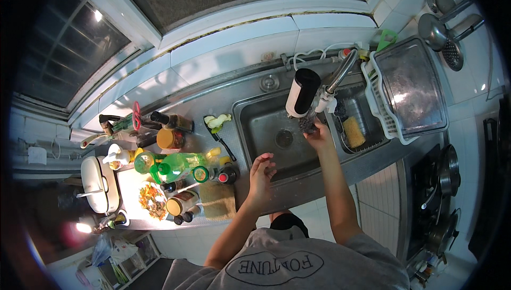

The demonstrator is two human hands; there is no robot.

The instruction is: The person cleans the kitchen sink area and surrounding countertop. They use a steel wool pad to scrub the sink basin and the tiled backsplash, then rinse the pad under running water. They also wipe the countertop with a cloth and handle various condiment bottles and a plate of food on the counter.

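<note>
My right hand (319,135) is under the faucet-mounted water filter (304,92), its fingers closed on a dark steel-wool scrubber (306,122). Part of the scrubber is hidden by the filter and fingers. Over the near left edge of the steel sink basin (259,138) is my left hand (262,168), fingers loosely curled and apart, holding nothing. The chrome faucet (344,69) rises behind the filter. In the smaller basin to the right, a yellow sponge (354,132) lies in a wire rack.
A peeler or knife with a black handle (226,148) lies beside peelings (217,122) left of the sink. Further left stand bottles, jars and a plate of food (153,201). A lidded white dish rack (383,102) stands right; pans (449,170) sit on the stove.
</note>
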